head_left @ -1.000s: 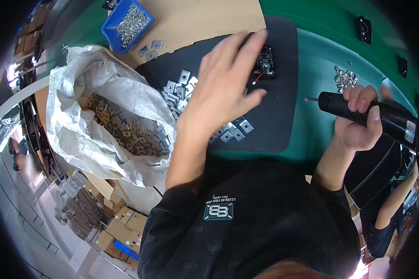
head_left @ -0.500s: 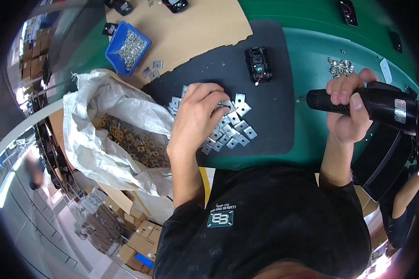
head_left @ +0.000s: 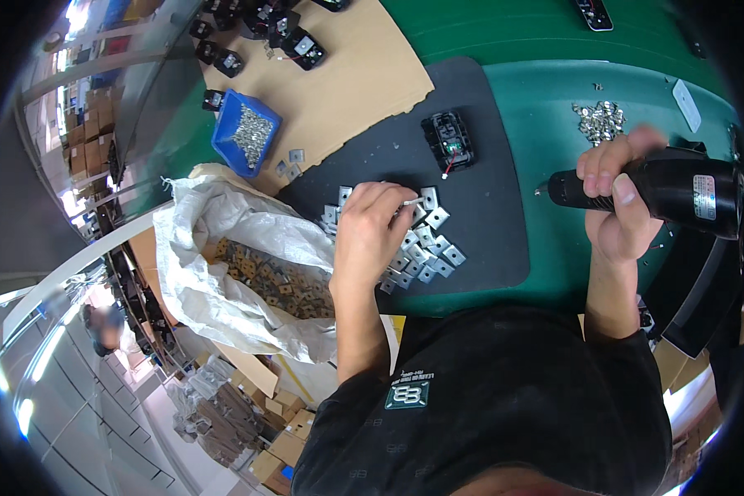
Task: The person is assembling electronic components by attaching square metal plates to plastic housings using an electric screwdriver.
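Observation:
My left hand (head_left: 370, 231) is over a pile of square metal plates (head_left: 424, 237), each with a hole. Its thumb and fingers are pinched on what looks like one metal plate (head_left: 415, 201), seen edge-on and mostly covered by the fingers. My right hand (head_left: 616, 194) is wrapped round a black electric screwdriver (head_left: 690, 194), whose bit points left, raised over the green surface. Beyond the pile, a black plastic housing (head_left: 449, 142) with a small green board and red wire lies on the dark mat (head_left: 492, 248).
A white woven sack (head_left: 198, 273) with more plates stands left of my left forearm. A blue bin (head_left: 223, 140) of small metal parts sits on cardboard (head_left: 347, 66), near several black housings (head_left: 303, 50). Loose small metal parts (head_left: 601, 122) lie on the green mat beyond the screwdriver.
The whole view has shifted, showing more housings at the far left. My left hand stays at the plate pile, a light edge now showing at its fingertips. My right hand still grips the screwdriver.

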`<state>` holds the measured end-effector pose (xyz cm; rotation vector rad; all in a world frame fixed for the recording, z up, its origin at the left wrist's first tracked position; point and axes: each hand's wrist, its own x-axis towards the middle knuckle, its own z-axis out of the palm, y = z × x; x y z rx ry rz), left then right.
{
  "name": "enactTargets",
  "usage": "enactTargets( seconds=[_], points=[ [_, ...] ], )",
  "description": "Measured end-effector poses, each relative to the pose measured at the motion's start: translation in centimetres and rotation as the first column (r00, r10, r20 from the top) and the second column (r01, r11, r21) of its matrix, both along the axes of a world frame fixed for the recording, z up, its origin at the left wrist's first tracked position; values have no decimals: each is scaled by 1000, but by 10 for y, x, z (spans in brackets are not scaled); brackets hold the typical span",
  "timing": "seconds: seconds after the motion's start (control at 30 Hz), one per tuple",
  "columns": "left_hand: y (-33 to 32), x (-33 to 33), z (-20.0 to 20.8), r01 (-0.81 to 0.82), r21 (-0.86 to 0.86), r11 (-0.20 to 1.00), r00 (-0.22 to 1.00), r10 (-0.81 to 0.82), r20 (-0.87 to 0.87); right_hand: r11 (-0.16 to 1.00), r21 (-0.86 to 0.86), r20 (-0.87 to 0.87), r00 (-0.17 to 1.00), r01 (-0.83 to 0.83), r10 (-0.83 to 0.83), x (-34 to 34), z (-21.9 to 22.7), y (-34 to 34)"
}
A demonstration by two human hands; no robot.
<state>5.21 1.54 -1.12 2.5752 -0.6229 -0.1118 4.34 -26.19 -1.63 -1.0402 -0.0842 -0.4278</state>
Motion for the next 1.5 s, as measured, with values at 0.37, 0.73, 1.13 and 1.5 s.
enactTargets(
  seconds=[0.37, 0.73, 1.13, 1.5],
  points=[
    [-33, 18, 21, -433, -196, 880, 901, 424, -87, 1000, 7, -31, 999, 22, -21, 0, -1, -2],
    [-56, 45, -11, -221, -174, 960, 972, 232, 46, 999, 6, -40, 998, 38, -38, -2, 0, -5],
    [-50, 57, -13, -177, -352, 919, 979, 201, 34, 984, 149, 66, 994, -98, 89, 2, 7, -7],
    [-68, -12, 4, 128, -370, 920, 981, -62, 184, 878, 255, 198, 911, -405, 362, 0, 34, -1]
  ],
)
